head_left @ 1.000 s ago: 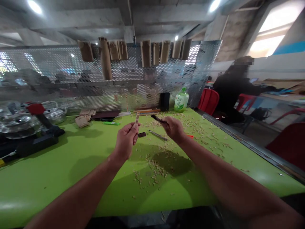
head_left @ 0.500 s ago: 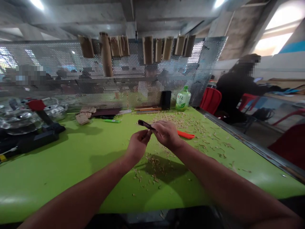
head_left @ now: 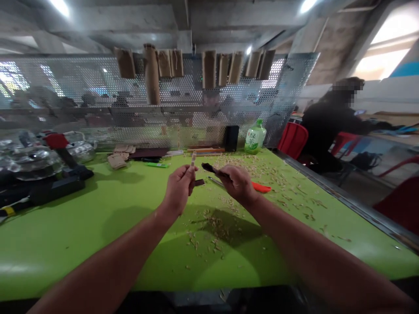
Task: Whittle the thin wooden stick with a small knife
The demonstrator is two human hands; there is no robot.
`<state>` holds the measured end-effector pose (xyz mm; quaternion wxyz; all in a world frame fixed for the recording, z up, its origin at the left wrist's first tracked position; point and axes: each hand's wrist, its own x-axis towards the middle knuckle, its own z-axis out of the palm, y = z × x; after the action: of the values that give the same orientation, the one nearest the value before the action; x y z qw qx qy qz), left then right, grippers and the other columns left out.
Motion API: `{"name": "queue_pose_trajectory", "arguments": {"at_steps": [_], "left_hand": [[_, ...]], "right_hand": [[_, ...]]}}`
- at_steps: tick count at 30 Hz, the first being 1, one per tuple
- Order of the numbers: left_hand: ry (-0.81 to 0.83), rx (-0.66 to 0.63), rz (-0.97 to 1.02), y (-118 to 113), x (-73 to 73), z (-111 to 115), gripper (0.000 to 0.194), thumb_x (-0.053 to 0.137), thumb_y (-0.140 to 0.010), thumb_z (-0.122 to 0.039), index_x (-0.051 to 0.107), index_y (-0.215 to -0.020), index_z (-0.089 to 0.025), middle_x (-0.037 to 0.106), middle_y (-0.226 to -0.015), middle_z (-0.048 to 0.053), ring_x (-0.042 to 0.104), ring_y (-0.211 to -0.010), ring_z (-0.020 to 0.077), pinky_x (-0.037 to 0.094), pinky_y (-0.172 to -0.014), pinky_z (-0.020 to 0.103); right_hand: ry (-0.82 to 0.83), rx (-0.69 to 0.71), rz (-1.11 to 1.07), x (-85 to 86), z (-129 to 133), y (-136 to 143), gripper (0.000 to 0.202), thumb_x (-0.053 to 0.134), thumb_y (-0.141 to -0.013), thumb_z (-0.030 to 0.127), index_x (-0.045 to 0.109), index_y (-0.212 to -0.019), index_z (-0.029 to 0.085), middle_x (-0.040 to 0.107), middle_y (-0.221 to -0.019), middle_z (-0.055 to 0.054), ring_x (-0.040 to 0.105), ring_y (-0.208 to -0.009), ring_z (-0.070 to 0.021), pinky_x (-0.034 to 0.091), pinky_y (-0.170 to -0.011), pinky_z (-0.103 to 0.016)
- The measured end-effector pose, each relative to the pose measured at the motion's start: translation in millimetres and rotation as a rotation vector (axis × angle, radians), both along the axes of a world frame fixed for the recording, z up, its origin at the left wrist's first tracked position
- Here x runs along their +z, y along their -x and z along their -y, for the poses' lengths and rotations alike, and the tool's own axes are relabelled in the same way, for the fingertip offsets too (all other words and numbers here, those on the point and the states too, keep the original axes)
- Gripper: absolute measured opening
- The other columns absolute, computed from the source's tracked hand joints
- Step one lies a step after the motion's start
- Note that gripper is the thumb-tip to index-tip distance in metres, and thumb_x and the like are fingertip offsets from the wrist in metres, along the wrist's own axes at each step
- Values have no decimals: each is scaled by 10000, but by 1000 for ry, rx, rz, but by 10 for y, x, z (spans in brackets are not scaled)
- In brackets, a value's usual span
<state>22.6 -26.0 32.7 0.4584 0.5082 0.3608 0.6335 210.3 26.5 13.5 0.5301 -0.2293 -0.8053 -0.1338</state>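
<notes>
A small pale wooden piece (head_left: pixel 193 158) stands upright from the closed fingers of my left hand (head_left: pixel 176 189). My right hand (head_left: pixel 238 183) is closed round a dark folded strip (head_left: pixel 211 169), whose rolled end points left toward the wooden piece; the two are apart. Behind my right hand lies a cutter knife with an orange handle (head_left: pixel 261 187); its blade (head_left: pixel 216 181) shows left of the fingers. Just right of my left hand is a small dark flat piece (head_left: pixel 199 182). Pale shavings (head_left: pixel 216 224) are scattered under and around my hands.
On the green table (head_left: pixel 98 235), a green tea bottle (head_left: pixel 254 137) and a black box (head_left: pixel 231 138) stand at the back. Pale pieces (head_left: pixel 117 160) and a green lighter-like item (head_left: pixel 157 165) lie back left. Glass pots (head_left: pixel 32 163) stand far left. A person (head_left: pixel 330 126) sits beyond the right edge.
My hands, close together before, have moved apart. My left hand shifted left, and the wooden piece now shows upright, away from the dark strip. The view has turned slightly left.
</notes>
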Motion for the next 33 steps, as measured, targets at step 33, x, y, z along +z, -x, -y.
{"name": "queue_pose_trajectory", "arguments": {"at_steps": [33], "left_hand": [[73,-18,-52,-69,-32,21,298,663,-785,-412,646,-867,-127,376,-508,-80,269,-393,34,176,-373,192]], "right_hand": [[316,95,-216,96,134,67,117,586,-866,267,553,-774,203,536,-641,37,459,-560,-99,335,-519,-227]]}}
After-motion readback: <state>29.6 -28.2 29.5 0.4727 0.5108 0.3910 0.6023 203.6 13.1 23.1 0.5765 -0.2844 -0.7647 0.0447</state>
